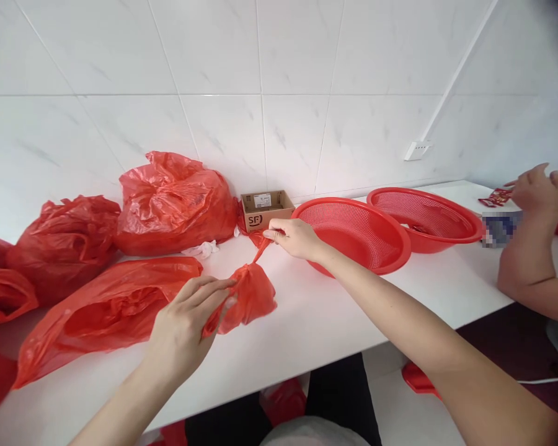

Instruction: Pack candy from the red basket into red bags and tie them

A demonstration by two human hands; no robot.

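Observation:
A small, filled red plastic bag (253, 294) sits on the white table in front of me. My right hand (294, 238) pinches its twisted upper end and draws it taut, up and to the right. My left hand (186, 313) is closed on the left side of the same bag, thumb partly hidden behind the thin plastic. What the bag contains cannot be seen. Left of my left hand lies a slack, open red bag (116, 303), spread flat. Just behind my right hand stands a red perforated basket (353, 235).
Large stuffed red bags (177, 204) line the wall on the left. A small cardboard box (267, 210) and crumpled white tissue (204, 249) lie near the middle. A second red basket (428, 217) stands farther right, near another person's hands (542, 189). The table (316, 334) ends close to my body.

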